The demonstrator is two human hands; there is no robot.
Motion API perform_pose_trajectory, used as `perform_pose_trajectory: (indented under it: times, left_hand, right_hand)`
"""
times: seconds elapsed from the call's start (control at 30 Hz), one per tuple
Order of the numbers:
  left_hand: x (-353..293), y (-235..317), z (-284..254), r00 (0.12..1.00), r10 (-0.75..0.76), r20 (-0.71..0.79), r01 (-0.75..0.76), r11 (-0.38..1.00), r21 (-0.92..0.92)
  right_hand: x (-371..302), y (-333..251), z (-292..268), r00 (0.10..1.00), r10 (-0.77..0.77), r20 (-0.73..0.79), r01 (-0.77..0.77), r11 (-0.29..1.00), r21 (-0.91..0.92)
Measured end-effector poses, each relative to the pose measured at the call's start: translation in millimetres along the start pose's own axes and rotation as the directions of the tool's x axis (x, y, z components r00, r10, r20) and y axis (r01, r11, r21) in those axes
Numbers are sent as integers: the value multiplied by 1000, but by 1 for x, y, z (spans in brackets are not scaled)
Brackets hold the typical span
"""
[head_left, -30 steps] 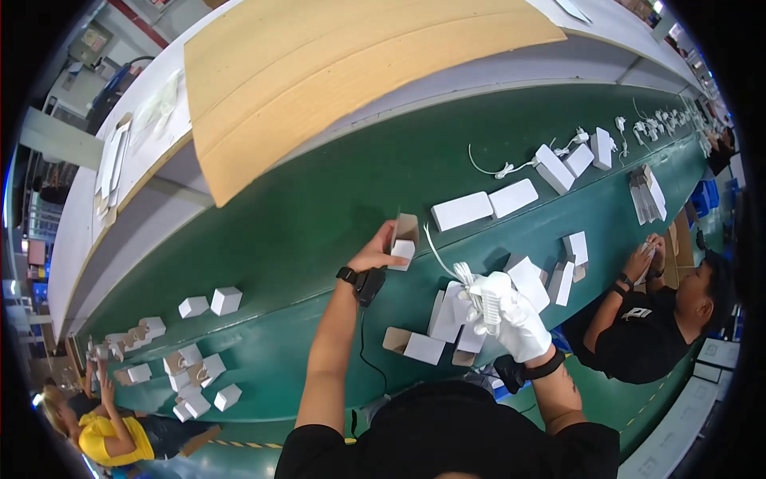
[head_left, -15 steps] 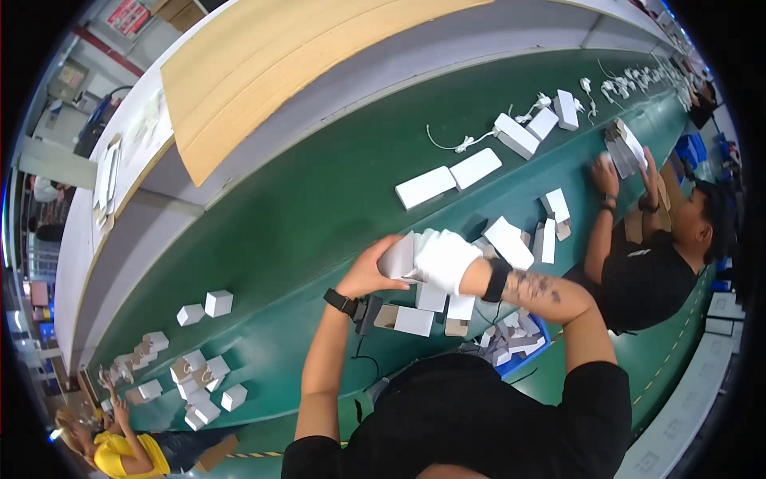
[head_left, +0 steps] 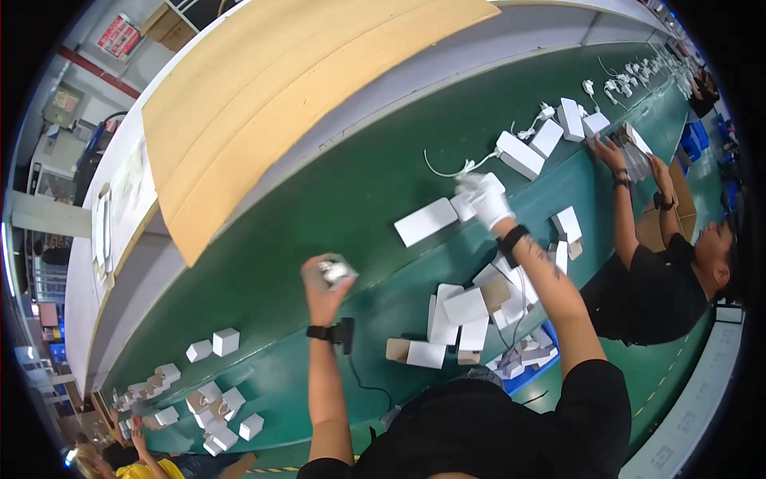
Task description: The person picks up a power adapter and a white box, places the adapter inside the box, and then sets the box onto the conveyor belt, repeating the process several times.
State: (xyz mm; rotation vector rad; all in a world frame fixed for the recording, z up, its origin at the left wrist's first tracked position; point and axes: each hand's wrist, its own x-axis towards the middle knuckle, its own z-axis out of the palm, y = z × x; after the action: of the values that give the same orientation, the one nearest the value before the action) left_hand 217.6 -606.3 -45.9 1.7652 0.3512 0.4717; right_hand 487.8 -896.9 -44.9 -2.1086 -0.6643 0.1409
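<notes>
My left hand (head_left: 323,289) is closed around a small white box (head_left: 348,265), held above the green belt with its open end showing; something white sits inside, blurred. My right hand (head_left: 484,199), in a white glove, is over a white box (head_left: 497,184) farther off to the right. The glove is smeared by motion, so its grip does not show. Just beyond those fingers lies a white cable (head_left: 439,166) with a plug. Another long white box (head_left: 427,222) lies to the left of the glove.
Several white cartons (head_left: 427,354) lie before me, some with flaps open. A blue bin (head_left: 546,359) holds small boxes. At right, a co-worker (head_left: 654,279) handles grey-white cartons. More small boxes (head_left: 226,342) stand at left, near a person in yellow. A cardboard sheet (head_left: 263,120) covers the shelf.
My hands have moved apart. The left carried the small box leftward, its open end now showing; the right went up and away to the white box by the cable.
</notes>
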Motion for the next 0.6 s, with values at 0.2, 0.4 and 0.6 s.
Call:
perform_pose_trajectory:
  times: [0.2,0.4,0.6]
  left_hand:
    - [16,-101,-74,977,-18,-211,63,975,211]
    - [-35,-73,-88,868,-11,-496,200,922,331]
    - [-67,-2,-46,624,-221,-750,388,920,51]
  right_hand:
    - [67,195,-69,855,479,-197,-510,844,-163]
    - [126,136,-34,683,636,-359,-723,661,-202]
    - [142,192,-54,593,703,-392,-802,562,-205]
